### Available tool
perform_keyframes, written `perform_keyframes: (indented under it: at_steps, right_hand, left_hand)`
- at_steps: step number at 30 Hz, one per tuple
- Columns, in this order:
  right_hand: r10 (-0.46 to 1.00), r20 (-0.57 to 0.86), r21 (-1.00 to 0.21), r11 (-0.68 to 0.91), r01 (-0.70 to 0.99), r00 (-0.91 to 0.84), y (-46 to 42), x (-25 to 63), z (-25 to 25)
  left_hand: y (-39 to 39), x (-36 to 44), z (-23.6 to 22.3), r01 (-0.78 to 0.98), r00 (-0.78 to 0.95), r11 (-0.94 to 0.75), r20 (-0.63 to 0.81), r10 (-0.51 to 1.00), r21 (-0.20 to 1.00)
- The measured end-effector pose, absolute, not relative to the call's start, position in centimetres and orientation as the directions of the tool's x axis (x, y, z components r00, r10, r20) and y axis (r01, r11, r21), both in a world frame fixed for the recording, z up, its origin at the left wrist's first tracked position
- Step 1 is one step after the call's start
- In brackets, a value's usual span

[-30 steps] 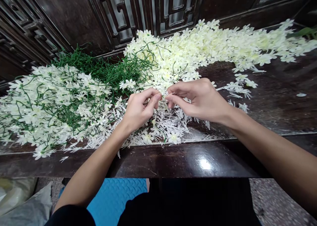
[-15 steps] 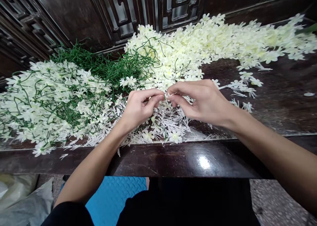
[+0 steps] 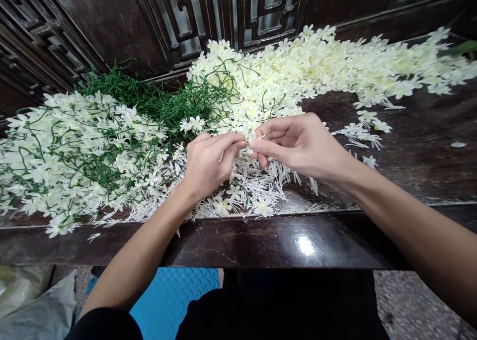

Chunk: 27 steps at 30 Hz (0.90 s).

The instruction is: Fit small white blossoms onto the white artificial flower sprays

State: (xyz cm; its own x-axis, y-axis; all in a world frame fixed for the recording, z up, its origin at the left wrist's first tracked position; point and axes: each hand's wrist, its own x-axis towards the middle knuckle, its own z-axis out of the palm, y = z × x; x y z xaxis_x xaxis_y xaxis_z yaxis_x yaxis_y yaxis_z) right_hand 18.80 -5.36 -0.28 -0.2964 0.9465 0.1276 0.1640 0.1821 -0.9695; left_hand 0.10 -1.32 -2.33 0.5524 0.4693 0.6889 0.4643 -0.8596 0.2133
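My left hand is closed in a pinch, with a tiny green stem end showing at its fingertips. Almost touching it, my right hand pinches a thin white stamen piece between thumb and finger; the other fingers curl loosely. Most of what both hands hold is hidden. Under them lies a heap of loose white stamens, with a few artificial flowers at its front. To the left is a pile of white flowers on green stems.
Bare green stems lie tangled behind my left hand. Loose cream blossoms stretch along the back to the right. Everything rests on a dark wooden bench with a carved backrest. Plastic bags and a blue stool are below.
My right hand has turned and its fingers have opened up a little, showing the thin white piece. My left hand stays nearly in place, and green now shows at its fingertips.
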Motion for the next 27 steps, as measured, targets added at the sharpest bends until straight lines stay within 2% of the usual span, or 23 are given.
perform_keyframes:
  at_steps: [3, 6, 9, 11, 14, 16, 19, 23, 25, 27]
  right_hand:
    - [0.941, 0.152, -0.957, 0.217, 0.192, -0.304, -5.4, 19.0, -0.2]
    - [0.949, 0.154, -0.944, 0.223, 0.242, -0.274, -5.5, 18.9, -0.4]
    - [0.954, 0.14, -0.953, 0.202, 0.224, -0.265, -5.5, 18.7, -0.5]
    - [0.956, 0.111, -0.972, 0.161, 0.168, -0.271, -5.4, 18.6, -0.5]
    - [0.949, 0.067, -0.997, 0.076, 0.017, -0.309, -5.3, 18.6, -0.5]
    - [0.944, 0.058, -0.997, 0.042, -0.057, -0.326, -5.1, 18.6, -0.4]
    - [0.955, 0.096, -0.993, 0.071, -0.099, -0.282, -4.9, 18.9, -0.3]
    - [0.968, 0.163, -0.981, 0.138, -0.137, -0.19, -4.6, 19.3, -0.1]
    - [0.973, 0.178, -0.976, 0.154, -0.157, -0.15, -4.5, 19.7, 0.0]
    - [0.976, 0.184, -0.974, 0.166, -0.154, -0.114, -4.3, 20.3, 0.2]
  left_hand:
    - [-1.5, 0.2, -2.1, 0.469, 0.542, -0.843, 0.667, 0.512, 0.266]
    - [-1.5, 0.3, -2.2, 0.444, 0.539, -0.85, 0.673, 0.506, 0.284]
    - [-1.5, 0.3, -2.5, 0.419, 0.545, -0.862, 0.68, 0.491, 0.287]
    - [-1.4, 0.4, -2.8, 0.406, 0.552, -0.881, 0.703, 0.448, 0.243]
    - [-1.3, 0.4, -3.0, 0.397, 0.562, -0.911, 0.756, 0.334, 0.107]
    - [-1.1, 0.4, -3.0, 0.375, 0.555, -0.922, 0.773, 0.307, 0.097]
    - [-1.1, 0.3, -2.7, 0.33, 0.492, -0.9, 0.762, 0.422, 0.285]
    - [-1.0, 0.1, -2.1, 0.337, 0.322, -0.769, 0.701, 0.636, 0.543]
    - [-0.8, -0.1, -1.8, 0.367, 0.237, -0.707, 0.675, 0.699, 0.604]
    - [-0.4, -0.5, -1.7, 0.405, 0.14, -0.68, 0.694, 0.707, 0.611]
